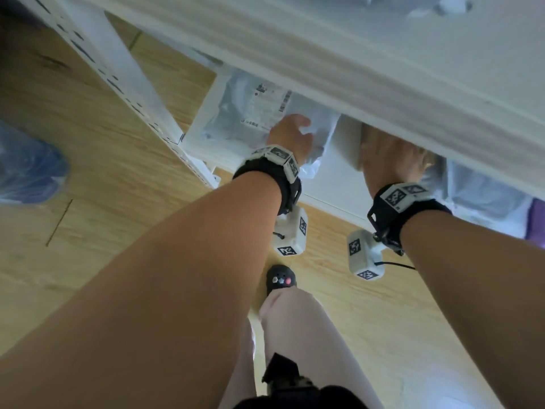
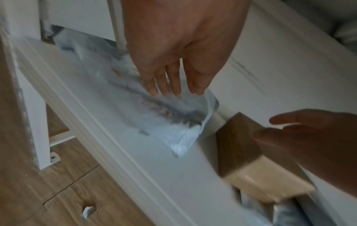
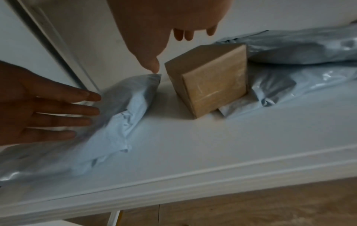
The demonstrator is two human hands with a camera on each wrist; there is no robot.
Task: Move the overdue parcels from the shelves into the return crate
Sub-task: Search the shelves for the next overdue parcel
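A grey plastic mailer (image 1: 253, 113) with a printed label lies at the left of the low white shelf (image 3: 193, 145). My left hand (image 1: 290, 134) reaches in over it, fingers (image 2: 170, 85) straight and touching the crumpled grey mailer (image 2: 168, 110). To its right stands a small brown cardboard box (image 3: 212, 79), tilted, partly resting on another grey mailer (image 3: 280, 85). My right hand (image 1: 392, 160) hovers open just above the box (image 2: 241, 145); the thumb tip (image 3: 152, 65) is near the left mailer's corner. The head view hides most of the box. No crate is in view.
An upper white shelf board (image 1: 354, 69) overhangs both hands closely. A perforated white upright (image 1: 126, 93) stands at the left. More grey mailers (image 3: 299, 50) lie at the back right of the shelf. My leg and black shoe (image 1: 280, 278) are on the wooden floor (image 1: 103, 202) below.
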